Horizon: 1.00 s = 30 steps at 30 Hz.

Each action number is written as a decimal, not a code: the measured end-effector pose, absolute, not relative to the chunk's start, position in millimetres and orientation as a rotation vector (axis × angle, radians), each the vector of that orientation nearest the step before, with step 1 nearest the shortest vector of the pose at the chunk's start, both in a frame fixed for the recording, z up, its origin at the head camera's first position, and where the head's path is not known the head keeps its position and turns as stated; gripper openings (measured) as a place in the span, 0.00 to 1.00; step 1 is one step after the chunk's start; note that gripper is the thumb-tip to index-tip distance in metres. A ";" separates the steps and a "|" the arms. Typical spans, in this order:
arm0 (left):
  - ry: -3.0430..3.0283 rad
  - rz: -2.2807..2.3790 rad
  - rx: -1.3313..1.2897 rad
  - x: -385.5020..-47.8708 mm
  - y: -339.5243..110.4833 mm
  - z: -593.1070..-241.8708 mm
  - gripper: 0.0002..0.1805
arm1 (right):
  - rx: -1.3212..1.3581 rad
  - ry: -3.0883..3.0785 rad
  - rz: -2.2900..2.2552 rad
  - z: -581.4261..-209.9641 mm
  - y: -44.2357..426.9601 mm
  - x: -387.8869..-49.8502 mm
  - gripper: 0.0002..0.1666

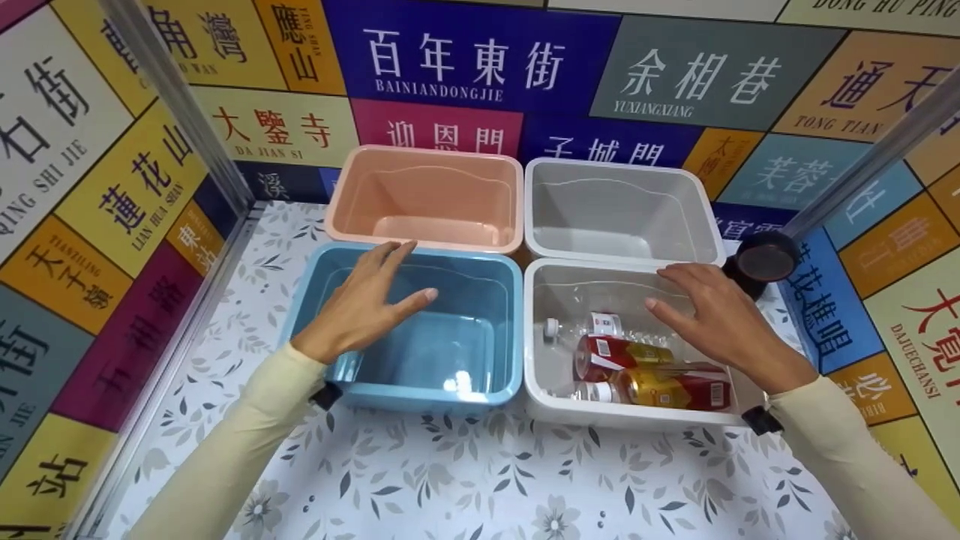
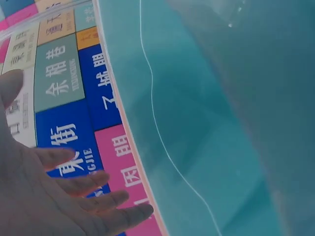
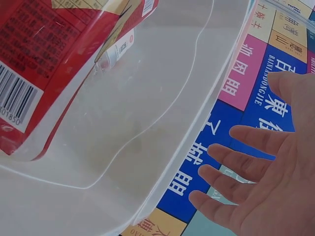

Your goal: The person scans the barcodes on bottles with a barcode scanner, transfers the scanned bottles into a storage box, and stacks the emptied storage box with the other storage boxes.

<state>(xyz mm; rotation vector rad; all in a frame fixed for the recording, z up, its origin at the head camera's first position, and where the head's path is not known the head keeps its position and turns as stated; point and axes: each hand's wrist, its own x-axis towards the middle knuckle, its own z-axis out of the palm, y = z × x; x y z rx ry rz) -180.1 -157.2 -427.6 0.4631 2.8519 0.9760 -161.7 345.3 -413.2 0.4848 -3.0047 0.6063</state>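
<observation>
My left hand [image 1: 364, 304] hovers over the left part of a blue bin [image 1: 427, 396], its fingers extended and nothing in its grasp. Inside that bin no objects show. My right hand [image 1: 716, 315] is held above the right side of a white bin [image 1: 637, 418], fingers spread and holding nothing. In the white bin lie clear plastic bottles, one with a white cap [image 1: 551, 328], and red-and-gold packages [image 1: 679, 386]. A barcode on a red package [image 3: 44, 64] faces the right wrist view. My right hand covers part of the bin's right rim.
Behind stand a pink bin [image 1: 427, 191] and a light grey bin [image 1: 622, 210], rims close to the front pair. A black round object [image 1: 765, 259] sits right of the bins. Walls with printed signs and metal posts [image 1: 885, 157] enclose the leaf-patterned table [image 1: 450, 480].
</observation>
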 end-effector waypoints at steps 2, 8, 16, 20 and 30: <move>2.820 1.005 0.472 -181.8 -161.3 -427.6 0.52 | 0.476 -3.016 0.612 -412.6 345.2 -161.4 0.39; 2.769 1.046 0.460 -184.4 -172.6 -429.8 0.46 | 0.462 -3.037 0.603 -412.0 344.5 -161.2 0.39; 2.785 1.126 0.529 -182.8 -188.1 -438.9 0.43 | 0.461 -3.025 0.641 -413.1 344.0 -158.4 0.39; 2.774 1.166 0.547 -181.6 -194.8 -444.0 0.42 | 0.460 -3.027 0.646 -414.4 345.7 -157.0 0.39; 2.800 1.263 0.545 -176.9 -206.6 -456.1 0.44 | 0.548 -3.014 0.622 -417.6 349.1 -157.0 0.36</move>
